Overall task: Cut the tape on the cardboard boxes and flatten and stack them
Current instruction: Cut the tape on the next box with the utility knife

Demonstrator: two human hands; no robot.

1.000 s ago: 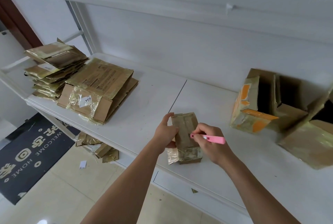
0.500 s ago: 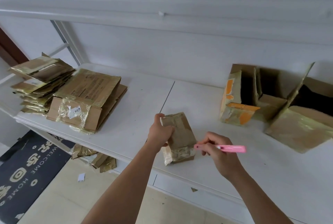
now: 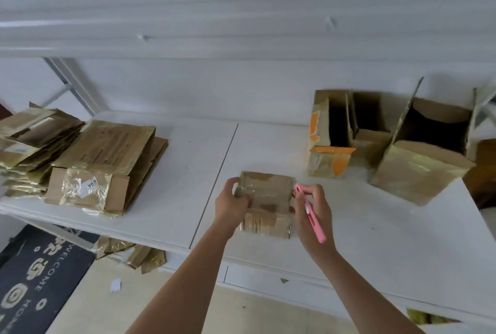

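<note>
While your left hand grips the small taped brown cardboard box on the white counter, its long axis runs sideways toward your right hand, which pinches the pink cutter at its right end.

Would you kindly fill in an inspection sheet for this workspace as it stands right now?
Surface: white table, two panels meeting at a seam.
Job's things: small taped box held at the front edge; two stacks of flattened boxes far left; open boxes unflattened at right.
Clutter: cardboard scraps and a paper bit on the floor.
Hands: left hand grips the box's left end; right hand holds a pink cutter against the right end.
Cables: nothing seen.
Surroundings: white wall, shelf above, dark doormat lower left.
</note>
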